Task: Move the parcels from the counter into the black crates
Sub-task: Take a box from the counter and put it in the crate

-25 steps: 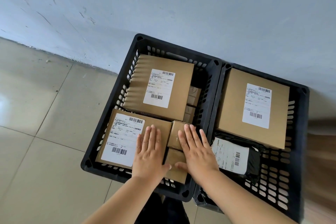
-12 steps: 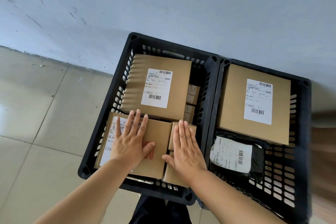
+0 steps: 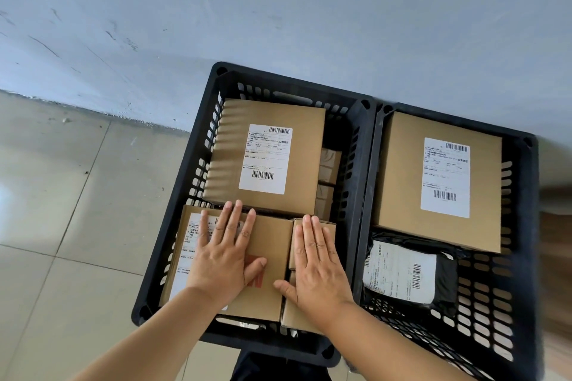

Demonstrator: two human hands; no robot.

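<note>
Pressing flat: left hand (image 3: pixel 221 257) lay open-palmed on the labelled cardboard box (image 3: pixel 272 260), right hand (image 3: pixel 318 266) open on small boxes (image 3: pixel 328 227) at its 3 o'clock, all w/in left black crate (image 3: pixel 173 235). Settling step, prob.; next needs another parcel from counter, unseen.

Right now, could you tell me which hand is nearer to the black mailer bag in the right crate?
Right. The right hand lies flat on small boxes beside the crate divider, close to the black mailer bag; the left hand rests farther left.

Left crate (image 3: pixel 173 244) packed with boxes; right crate's (image 3: pixel 523 257) near corner stays open.
</note>
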